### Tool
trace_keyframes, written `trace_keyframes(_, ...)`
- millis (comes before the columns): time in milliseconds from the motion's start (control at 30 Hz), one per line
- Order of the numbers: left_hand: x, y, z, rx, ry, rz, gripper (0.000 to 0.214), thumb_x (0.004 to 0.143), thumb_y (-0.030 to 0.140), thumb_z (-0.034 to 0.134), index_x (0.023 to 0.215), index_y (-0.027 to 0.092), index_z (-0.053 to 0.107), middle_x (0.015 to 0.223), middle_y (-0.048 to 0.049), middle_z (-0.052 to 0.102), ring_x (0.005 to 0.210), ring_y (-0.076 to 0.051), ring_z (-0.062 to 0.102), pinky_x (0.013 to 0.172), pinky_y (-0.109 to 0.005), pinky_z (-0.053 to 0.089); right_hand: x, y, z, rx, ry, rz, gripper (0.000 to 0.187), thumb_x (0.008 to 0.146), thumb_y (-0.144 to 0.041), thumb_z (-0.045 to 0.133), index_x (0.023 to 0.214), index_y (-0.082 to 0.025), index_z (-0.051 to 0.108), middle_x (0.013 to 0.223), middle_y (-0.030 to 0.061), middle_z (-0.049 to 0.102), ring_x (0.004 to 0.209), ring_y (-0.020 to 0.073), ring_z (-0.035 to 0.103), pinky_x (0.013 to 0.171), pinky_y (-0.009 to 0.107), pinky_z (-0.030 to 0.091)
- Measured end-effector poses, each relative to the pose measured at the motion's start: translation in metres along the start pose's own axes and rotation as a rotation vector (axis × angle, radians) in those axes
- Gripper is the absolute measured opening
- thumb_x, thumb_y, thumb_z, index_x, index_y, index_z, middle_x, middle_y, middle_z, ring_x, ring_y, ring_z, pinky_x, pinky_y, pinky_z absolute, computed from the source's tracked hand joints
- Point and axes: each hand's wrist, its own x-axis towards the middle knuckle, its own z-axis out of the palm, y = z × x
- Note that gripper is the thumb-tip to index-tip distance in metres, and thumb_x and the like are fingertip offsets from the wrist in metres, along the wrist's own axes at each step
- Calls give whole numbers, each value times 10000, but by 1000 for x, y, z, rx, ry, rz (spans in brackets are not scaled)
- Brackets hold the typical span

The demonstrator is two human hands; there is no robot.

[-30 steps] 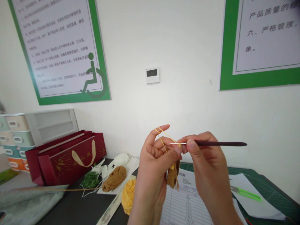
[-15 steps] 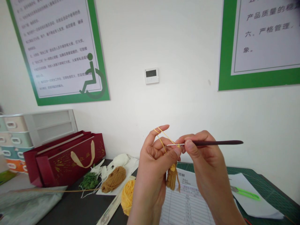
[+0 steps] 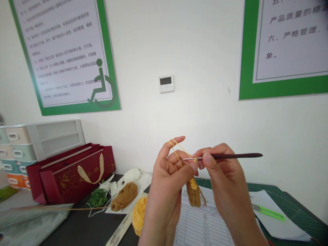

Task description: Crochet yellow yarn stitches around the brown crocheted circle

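My left hand (image 3: 170,171) pinches the top of a small crocheted piece (image 3: 193,194), brown with a yellow patch, which hangs below the thumb. Yellow yarn (image 3: 176,154) loops over my raised left index finger and runs down to the stitches. In my right hand (image 3: 222,174) is a crochet hook (image 3: 235,155) with a dark handle, gripped between thumb and fingers. Its thin metal tip points left and passes through yellow loops at my left fingertips. Part of the crocheted piece is hidden behind my left thumb and palm.
Balls of yellow yarn (image 3: 139,215), brown yarn (image 3: 125,196) and green yarn (image 3: 97,198) lie left on the dark table. A red gift bag (image 3: 77,174) stands behind them. A printed sheet (image 3: 202,222) is under my hands. A green cutter (image 3: 269,212) rests on paper at right.
The crocheted piece has swung slightly right and shows more of its brown side. The hook's handle end has shifted a little left. Both hands keep their grips.
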Motion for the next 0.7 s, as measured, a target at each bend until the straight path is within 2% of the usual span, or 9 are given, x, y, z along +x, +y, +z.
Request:
trace_keyframes(167, 0, -3, -3, -13, -18, 11, 602, 764, 82, 827, 1302, 203, 587, 745, 27, 647, 690, -120, 618, 743, -259, 497, -1, 0, 0, 3, 29, 60, 136, 954, -319, 707, 887, -243, 616, 859, -16, 707, 767, 113, 620, 702, 246, 514)
trace_keyframes(700, -2, 3, -3, 16, 29, -15, 584, 751, 83, 835, 1271, 208, 602, 716, 31, 657, 653, -105, 593, 658, -216, 445, 0, 0, -1, 49, 11, 69, 131, 968, -314, 685, 873, -253, 617, 819, -26, 683, 743, 110, 584, 709, 241, 511)
